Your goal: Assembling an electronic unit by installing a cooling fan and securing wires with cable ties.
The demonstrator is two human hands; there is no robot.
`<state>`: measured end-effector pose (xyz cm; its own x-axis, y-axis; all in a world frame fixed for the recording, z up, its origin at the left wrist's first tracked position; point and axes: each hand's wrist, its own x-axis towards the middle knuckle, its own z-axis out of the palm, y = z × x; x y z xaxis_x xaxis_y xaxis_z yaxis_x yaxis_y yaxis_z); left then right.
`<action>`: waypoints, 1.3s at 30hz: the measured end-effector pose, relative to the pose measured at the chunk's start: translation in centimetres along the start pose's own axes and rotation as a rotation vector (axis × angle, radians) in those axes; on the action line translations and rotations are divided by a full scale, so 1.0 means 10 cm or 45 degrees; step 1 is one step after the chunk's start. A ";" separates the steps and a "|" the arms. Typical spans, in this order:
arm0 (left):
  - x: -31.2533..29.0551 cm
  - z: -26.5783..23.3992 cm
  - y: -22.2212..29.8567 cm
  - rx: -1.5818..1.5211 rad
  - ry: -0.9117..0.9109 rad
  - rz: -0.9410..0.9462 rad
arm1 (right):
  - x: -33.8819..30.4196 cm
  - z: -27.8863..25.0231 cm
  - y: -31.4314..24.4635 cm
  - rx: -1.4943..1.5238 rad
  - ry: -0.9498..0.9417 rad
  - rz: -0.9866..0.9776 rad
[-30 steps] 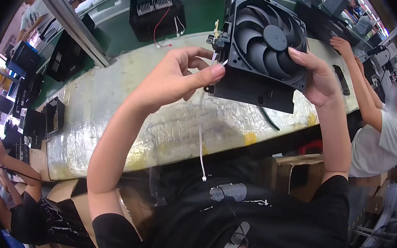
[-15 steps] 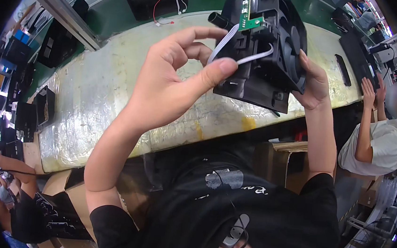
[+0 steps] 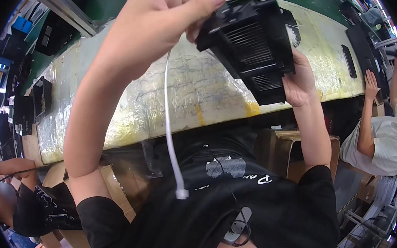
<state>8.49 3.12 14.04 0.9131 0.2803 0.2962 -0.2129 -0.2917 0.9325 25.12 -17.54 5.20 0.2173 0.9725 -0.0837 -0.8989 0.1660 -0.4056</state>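
Observation:
A black plastic fan housing [image 3: 249,43] is held up over the table, tilted, its slatted grille side facing me. My right hand [image 3: 301,82] grips its right lower side, fingers partly hidden behind it. My left hand [image 3: 153,23] is at the housing's upper left corner, thumb and fingers pinched on a white cable [image 3: 169,121]. One stretch of that cable runs across the housing's top edge. Another hangs down from the hand, ending in a small white connector [image 3: 182,194] in front of my shirt. The fan and the green circuit board are mostly out of sight.
A table [image 3: 148,100] with a clear plastic-wrapped cover lies below. On its right is a flat black bar [image 3: 349,61]; black bins [image 3: 41,96] stand at the left. Open cardboard boxes [image 3: 295,153] sit under the near edge. Co-workers are at both sides, one in a white shirt [image 3: 376,144].
The housing has turned from its fan and circuit-board side to its grille side. My left hand has moved up and left, and the cable's connector end now dangles.

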 end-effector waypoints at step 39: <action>0.05 -0.11 0.53 0.571 -0.262 0.040 | 0.11 -0.19 0.37 -0.233 0.343 -0.332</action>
<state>7.44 2.73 19.38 0.9681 0.0918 0.2333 -0.1118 -0.6749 0.7294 22.80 -16.14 1.86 0.5421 0.8204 -0.1821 -0.7234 0.3453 -0.5978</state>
